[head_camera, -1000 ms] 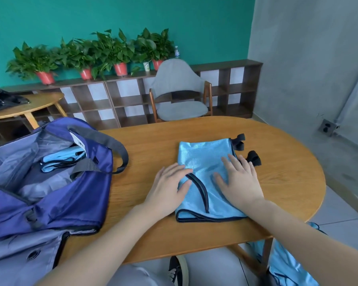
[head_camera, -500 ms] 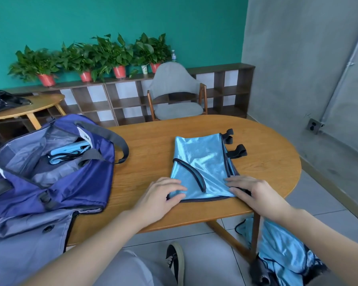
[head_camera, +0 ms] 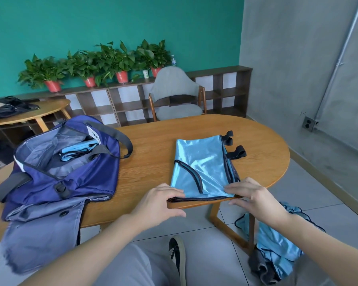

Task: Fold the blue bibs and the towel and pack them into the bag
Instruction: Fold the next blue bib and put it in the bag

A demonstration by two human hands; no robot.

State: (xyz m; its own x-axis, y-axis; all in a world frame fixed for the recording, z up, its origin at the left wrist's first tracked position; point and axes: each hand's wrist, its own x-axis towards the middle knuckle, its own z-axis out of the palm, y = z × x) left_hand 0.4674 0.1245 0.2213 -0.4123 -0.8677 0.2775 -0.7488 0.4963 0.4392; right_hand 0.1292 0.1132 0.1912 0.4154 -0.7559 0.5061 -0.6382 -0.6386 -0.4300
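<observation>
Bib [head_camera: 201, 168] lies half-folded at the bench [head_camera: 149, 162] edge, both hands [head_camera: 160, 200] [head_camera: 254, 198] pinching its near hem — one folded piece already sits in the bag [head_camera: 74, 174]; more cloth [head_camera: 277, 244] waits on the floor.

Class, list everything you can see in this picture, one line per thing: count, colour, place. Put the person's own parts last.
bib on table: one, light blue, near edge of table
bib in bag: one, light blue, folded
bag: one, navy, open, table's left end
table: one, wooden
cloth pile: one, blue and grey, on floor by table leg
chair: one, grey, behind table
potted plants: about five, green in red pots, on shelf
shoe: one, black, on floor
left hand: grips bib's near edge
right hand: pinches bib's near corner
</observation>
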